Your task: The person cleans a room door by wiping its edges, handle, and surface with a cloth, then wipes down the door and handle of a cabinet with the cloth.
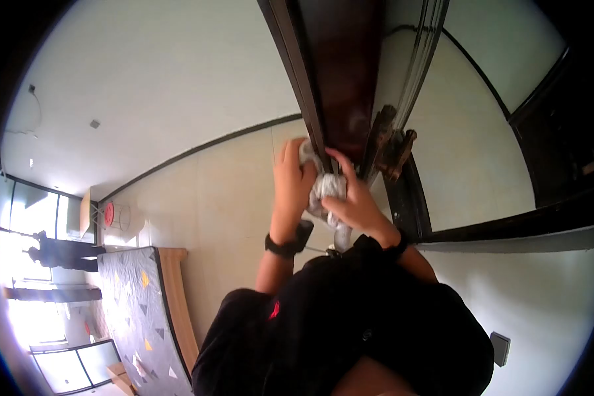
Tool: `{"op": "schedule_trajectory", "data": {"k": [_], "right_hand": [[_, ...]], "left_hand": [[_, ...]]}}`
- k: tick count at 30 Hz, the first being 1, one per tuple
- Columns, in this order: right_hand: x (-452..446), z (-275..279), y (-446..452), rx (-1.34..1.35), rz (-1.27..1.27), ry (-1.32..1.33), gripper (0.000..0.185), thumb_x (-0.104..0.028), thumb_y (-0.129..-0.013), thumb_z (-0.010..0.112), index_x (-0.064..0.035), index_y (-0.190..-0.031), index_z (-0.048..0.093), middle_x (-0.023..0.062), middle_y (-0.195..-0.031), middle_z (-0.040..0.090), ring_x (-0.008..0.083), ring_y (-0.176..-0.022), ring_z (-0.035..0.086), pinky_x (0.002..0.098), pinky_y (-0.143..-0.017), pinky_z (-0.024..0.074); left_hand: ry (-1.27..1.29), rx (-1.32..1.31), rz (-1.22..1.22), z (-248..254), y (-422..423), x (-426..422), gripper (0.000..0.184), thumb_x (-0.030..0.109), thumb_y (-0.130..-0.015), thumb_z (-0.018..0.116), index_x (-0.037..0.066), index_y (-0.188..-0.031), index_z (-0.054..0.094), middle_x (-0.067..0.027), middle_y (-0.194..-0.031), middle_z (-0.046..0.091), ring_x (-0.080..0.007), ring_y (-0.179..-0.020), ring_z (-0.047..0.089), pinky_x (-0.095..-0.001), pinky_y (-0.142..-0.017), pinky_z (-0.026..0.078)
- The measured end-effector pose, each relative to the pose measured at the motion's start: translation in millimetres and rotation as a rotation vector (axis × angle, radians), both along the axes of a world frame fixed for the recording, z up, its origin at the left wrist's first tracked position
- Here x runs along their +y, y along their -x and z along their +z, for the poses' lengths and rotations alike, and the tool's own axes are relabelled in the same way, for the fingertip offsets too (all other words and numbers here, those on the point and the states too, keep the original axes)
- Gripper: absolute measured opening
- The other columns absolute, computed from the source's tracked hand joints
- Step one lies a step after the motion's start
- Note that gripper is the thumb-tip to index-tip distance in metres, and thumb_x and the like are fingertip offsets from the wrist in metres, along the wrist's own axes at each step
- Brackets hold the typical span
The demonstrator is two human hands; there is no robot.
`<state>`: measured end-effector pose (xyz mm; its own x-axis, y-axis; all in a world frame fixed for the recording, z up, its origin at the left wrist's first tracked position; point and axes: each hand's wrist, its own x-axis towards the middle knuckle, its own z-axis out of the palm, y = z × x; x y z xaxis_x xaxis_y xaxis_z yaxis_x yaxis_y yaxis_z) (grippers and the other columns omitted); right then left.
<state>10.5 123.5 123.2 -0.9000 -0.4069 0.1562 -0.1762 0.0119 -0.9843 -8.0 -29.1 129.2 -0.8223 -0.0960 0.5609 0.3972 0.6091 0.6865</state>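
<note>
My left hand presses a crumpled white-grey cloth against the edge of a dark brown door frame, its fingers closed round the cloth. My right hand holds the same cloth from the other side, with its thumb across it and a finger reaching up along the dark wood. Between the hands the cloth is bunched, and part of it hangs down below. A dark band is on each wrist. Just right of my right hand is a bronze-coloured door handle.
A plastic-covered mattress on a wooden bed frame is at the lower left. Beyond it are a red stool, a person in dark clothes by bright windows, and a cardboard box. A wall switch is at the lower right.
</note>
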Motion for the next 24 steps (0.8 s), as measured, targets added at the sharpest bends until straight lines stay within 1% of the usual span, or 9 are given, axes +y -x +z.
{"op": "schedule_trajectory", "data": {"k": [3, 5, 7, 11, 14, 16, 20, 22, 24], "right_hand": [[-3, -9, 3, -0.14, 0.165, 0.082, 0.065, -0.008, -0.075, 0.058, -0.0123, -0.134, 0.032, 0.0101, -0.091, 0.057, 0.0148, -0.079, 0.056, 0.0281, -0.069, 0.0451], [-4, -6, 2, -0.119, 0.167, 0.136, 0.06, -0.003, -0.075, 0.056, -0.0113, -0.131, 0.034, 0.0056, -0.089, 0.056, 0.0112, -0.076, 0.053, 0.0253, -0.067, 0.0436], [-4, -7, 3, -0.176, 0.167, 0.222, 0.059, -0.001, -0.076, 0.055, -0.011, -0.13, 0.036, 0.0048, -0.089, 0.056, 0.0105, -0.076, 0.054, 0.0246, -0.067, 0.0441], [1, -9, 3, -0.177, 0.14, 0.183, 0.056, 0.0, -0.076, 0.055, -0.0103, -0.129, 0.038, 0.0045, -0.091, 0.057, 0.0099, -0.077, 0.054, 0.0248, -0.068, 0.0448], [2, -6, 1, -0.203, 0.153, 0.175, 0.055, -0.002, -0.077, 0.057, -0.0096, -0.128, 0.04, 0.0053, -0.095, 0.058, 0.011, -0.079, 0.055, 0.0258, -0.07, 0.0459], [4, -4, -3, -0.182, 0.133, 0.118, 0.055, -0.003, -0.077, 0.058, -0.0081, -0.129, 0.04, 0.0066, -0.099, 0.058, 0.0121, -0.086, 0.056, 0.0265, -0.074, 0.0463], [7, -4, -6, -0.105, 0.097, 0.185, 0.056, -0.003, -0.076, 0.059, -0.0065, -0.129, 0.04, 0.0084, -0.102, 0.058, 0.0128, -0.093, 0.055, 0.0274, -0.078, 0.0462], [12, -2, -7, -0.064, 0.073, 0.209, 0.054, -0.002, -0.075, 0.06, -0.005, -0.126, 0.044, 0.0098, -0.106, 0.057, 0.012, -0.1, 0.053, 0.0274, -0.082, 0.0451], [21, -3, -9, 0.004, 0.041, 0.187, 0.052, -0.002, -0.074, 0.06, -0.0048, -0.124, 0.046, 0.0098, -0.106, 0.058, 0.0124, -0.098, 0.054, 0.0271, -0.082, 0.0453]], "left_hand": [[-0.148, -0.078, 0.021, -6, -15, -1, 0.041, -0.003, -0.074, 0.047, 0.001, -0.114, 0.053, -0.0196, -0.102, 0.057, -0.0373, -0.091, 0.055, -0.0387, -0.08, 0.045], [-0.238, -0.106, 0.029, -6, -25, 0, 0.046, -0.006, -0.073, 0.048, 0.002, -0.117, 0.053, -0.0168, -0.105, 0.058, -0.0321, -0.094, 0.057, -0.0352, -0.082, 0.046], [-0.392, -0.114, -0.083, -6, -31, -1, 0.045, -0.009, -0.077, 0.048, 0.0, -0.121, 0.051, -0.0108, -0.105, 0.059, -0.0169, -0.1, 0.056, -0.0281, -0.086, 0.045], [-0.247, -0.008, -0.11, -2, -32, 0, 0.044, -0.006, -0.075, 0.056, 0.002, -0.118, 0.055, -0.0135, -0.108, 0.06, -0.0219, -0.096, 0.06, -0.0297, -0.081, 0.047], [-0.373, -0.058, -0.151, -5, -27, -4, 0.039, -0.002, -0.077, 0.062, 0.001, -0.116, 0.057, -0.0128, -0.103, 0.062, -0.0194, -0.092, 0.061, -0.0283, -0.079, 0.048], [-0.493, -0.244, -0.241, 5, -28, -3, 0.039, 0.0, -0.078, 0.065, 0.0, -0.115, 0.057, -0.0114, -0.099, 0.063, -0.016, -0.09, 0.061, -0.0269, -0.078, 0.048], [-0.436, -0.207, -0.231, 13, -22, -1, 0.036, 0.0, -0.079, 0.065, -0.001, -0.115, 0.057, -0.0083, -0.098, 0.064, -0.0134, -0.09, 0.06, -0.026, -0.079, 0.048], [-0.694, -0.157, -0.259, 26, -21, 4, 0.034, -0.001, -0.081, 0.066, -0.003, -0.113, 0.057, -0.0072, -0.1, 0.063, -0.0126, -0.091, 0.06, -0.0254, -0.08, 0.048], [-0.739, -0.139, -0.258, 43, -20, 8, 0.034, -0.001, -0.08, 0.066, -0.004, -0.113, 0.057, -0.007, -0.1, 0.063, -0.0126, -0.092, 0.06, -0.0253, -0.08, 0.048]]}}
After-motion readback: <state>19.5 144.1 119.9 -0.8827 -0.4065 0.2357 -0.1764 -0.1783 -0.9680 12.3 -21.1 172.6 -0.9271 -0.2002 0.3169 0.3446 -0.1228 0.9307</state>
